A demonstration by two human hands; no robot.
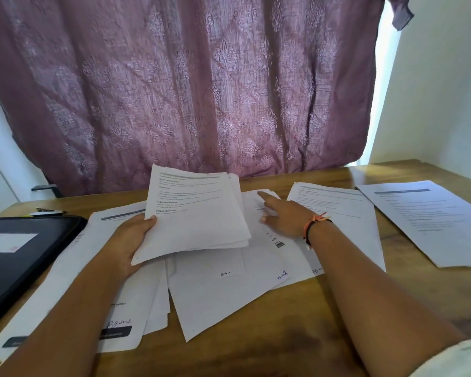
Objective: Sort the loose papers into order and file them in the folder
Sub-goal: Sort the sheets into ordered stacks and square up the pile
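My left hand (131,240) grips a small stack of printed sheets (199,216) by its lower left corner, lifted and tilted above the table. Under it, loose white papers (215,292) lie fanned across the middle of the wooden table (297,336). My right hand (283,216) lies flat with straight fingers on one of these loose sheets, the index finger reaching toward the far edge. A black folder (25,254) with a white label lies shut at the left. Two more printed pages (337,210) (430,221) lie apart at the right.
A purple patterned curtain (188,85) hangs just behind the table's far edge. A small pen-like object (48,212) lies beyond the folder. A white wall (446,91) stands at the right. Bare wood shows along the near edge and far right.
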